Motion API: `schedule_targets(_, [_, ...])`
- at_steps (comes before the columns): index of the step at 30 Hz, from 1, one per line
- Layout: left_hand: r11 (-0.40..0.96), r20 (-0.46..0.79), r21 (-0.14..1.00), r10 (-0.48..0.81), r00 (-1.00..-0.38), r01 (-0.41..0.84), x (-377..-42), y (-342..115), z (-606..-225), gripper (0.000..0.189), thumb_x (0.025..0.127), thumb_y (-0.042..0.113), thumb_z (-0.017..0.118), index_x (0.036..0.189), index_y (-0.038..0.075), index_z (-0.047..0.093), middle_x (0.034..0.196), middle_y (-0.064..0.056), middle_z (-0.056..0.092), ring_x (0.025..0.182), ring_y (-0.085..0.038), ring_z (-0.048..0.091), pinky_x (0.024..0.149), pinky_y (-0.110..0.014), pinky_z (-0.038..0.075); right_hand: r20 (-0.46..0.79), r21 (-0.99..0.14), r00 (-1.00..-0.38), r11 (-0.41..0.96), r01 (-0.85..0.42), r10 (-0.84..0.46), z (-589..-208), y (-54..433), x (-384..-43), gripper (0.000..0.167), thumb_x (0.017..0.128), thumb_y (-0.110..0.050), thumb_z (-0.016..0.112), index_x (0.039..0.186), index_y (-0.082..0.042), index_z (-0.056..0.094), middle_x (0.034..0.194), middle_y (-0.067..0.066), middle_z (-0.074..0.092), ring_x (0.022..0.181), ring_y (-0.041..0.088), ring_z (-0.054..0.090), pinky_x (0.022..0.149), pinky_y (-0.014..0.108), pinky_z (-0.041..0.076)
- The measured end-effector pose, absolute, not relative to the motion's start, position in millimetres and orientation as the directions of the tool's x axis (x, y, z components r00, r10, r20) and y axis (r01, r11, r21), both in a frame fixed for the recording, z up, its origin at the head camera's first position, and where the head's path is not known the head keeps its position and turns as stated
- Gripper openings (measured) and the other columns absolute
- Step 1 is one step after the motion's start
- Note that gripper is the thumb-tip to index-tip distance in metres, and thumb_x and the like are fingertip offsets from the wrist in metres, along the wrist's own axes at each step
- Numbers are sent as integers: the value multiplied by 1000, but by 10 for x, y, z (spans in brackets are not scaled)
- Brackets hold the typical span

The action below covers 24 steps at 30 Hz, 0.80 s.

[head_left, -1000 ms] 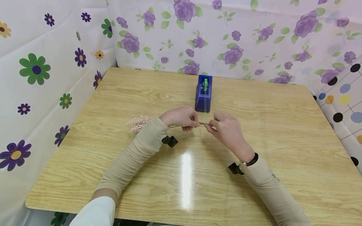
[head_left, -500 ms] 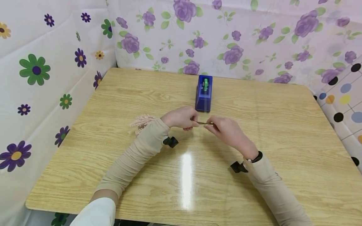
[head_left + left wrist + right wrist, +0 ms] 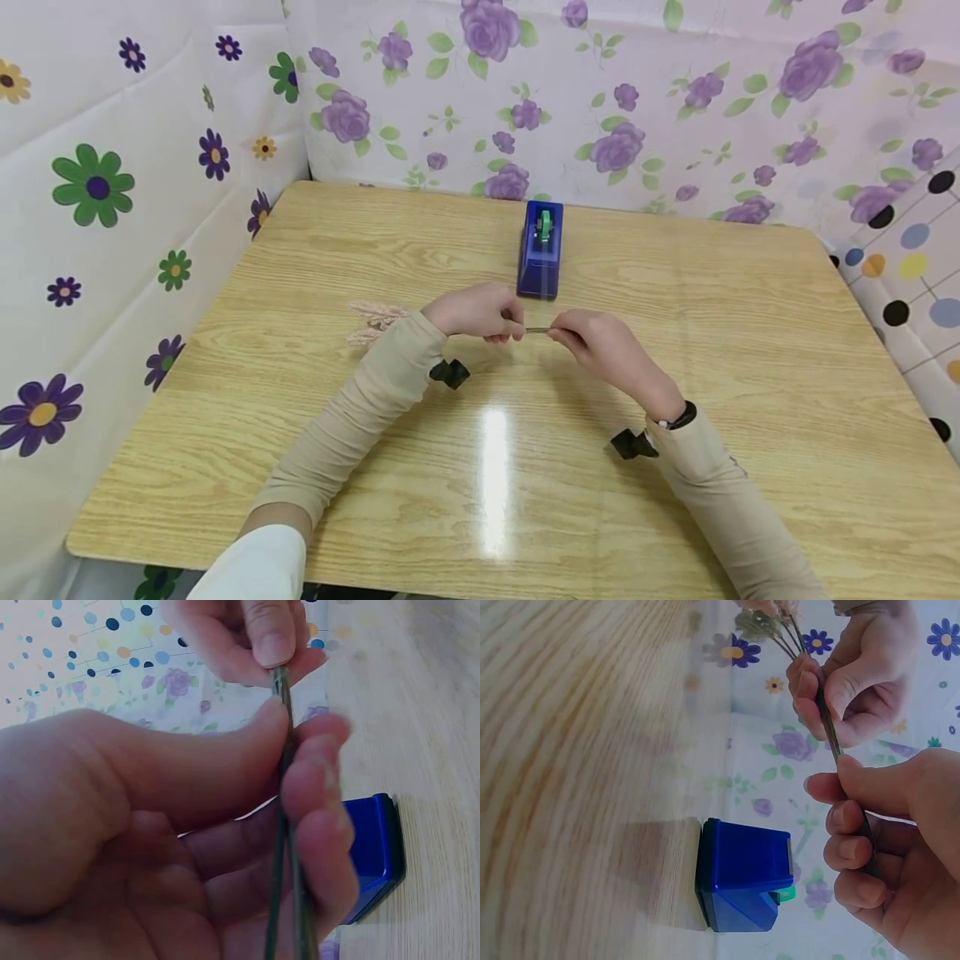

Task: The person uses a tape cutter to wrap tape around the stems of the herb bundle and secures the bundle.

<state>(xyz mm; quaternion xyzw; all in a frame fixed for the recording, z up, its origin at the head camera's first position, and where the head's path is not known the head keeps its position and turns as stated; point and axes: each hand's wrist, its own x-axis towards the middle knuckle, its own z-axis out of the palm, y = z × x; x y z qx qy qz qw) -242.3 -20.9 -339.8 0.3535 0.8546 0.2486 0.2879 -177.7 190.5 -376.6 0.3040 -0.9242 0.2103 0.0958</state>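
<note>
A bunch of pale pink flower sprigs (image 3: 375, 317) on thin dark stems (image 3: 537, 330) is held level above the table. My left hand (image 3: 483, 311) grips the stems between thumb and curled fingers, with the blooms beyond its wrist on the left. To its right, my right hand (image 3: 603, 346) pinches the stem ends with its thumb and fingers. In the left wrist view a shiny patch (image 3: 279, 677) shows on the stems at the right fingertips; whether it is tape I cannot tell. The right wrist view shows the bundled stems (image 3: 829, 724) running through both hands.
A blue tape dispenser (image 3: 540, 250) with a green roll core (image 3: 545, 221) stands just behind the hands. The wooden table (image 3: 750, 375) ends at flowered cloth hangings (image 3: 675, 50) at the back and sides.
My right hand has shifted slightly and its fingers lie flatter around the stem ends. The pink blooms have turned a little. The left hand stays nearly in place, and the dispenser has not moved.
</note>
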Motion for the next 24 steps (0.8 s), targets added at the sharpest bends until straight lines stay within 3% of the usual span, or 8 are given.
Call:
schedule_targets(5, [653,-295,581,725,-622,486,-2408,-186,-3397,20,97,15,59,97,0,72,81,-11,69,60,-9,53,61,-22,46,300,-356,-798,715,-602,-522,-3753,1920,-1773,12,94,-11,62,92,-4,71,79,6,69,62,10,56,60,27,45])
schedule_targets(9, [673,-253,527,707,-661,518,-2385,-176,-3389,17,95,18,63,96,4,72,89,-8,69,72,-12,57,69,-25,48,226,-428,-822,705,-565,-522,-3713,1939,-1766,15,96,-9,58,95,-1,71,73,8,65,59,9,48,57,24,41])
schedule_targets(13, [696,-239,494,685,-688,521,-2369,-166,-3406,13,93,19,65,92,7,69,90,-4,66,78,-14,56,73,-26,47,175,-467,-842,710,-528,-511,-3704,1956,-1760,16,97,-8,57,96,0,71,71,10,64,58,7,47,55,22,41])
schedule_targets(24, [688,-262,538,686,-679,487,-2395,-139,-3443,12,96,16,60,88,8,60,79,-2,63,67,-12,58,67,-24,44,190,-450,-886,764,-462,-424,-3680,1955,-1782,13,92,-13,65,94,-5,74,82,6,71,66,11,56,62,26,45])
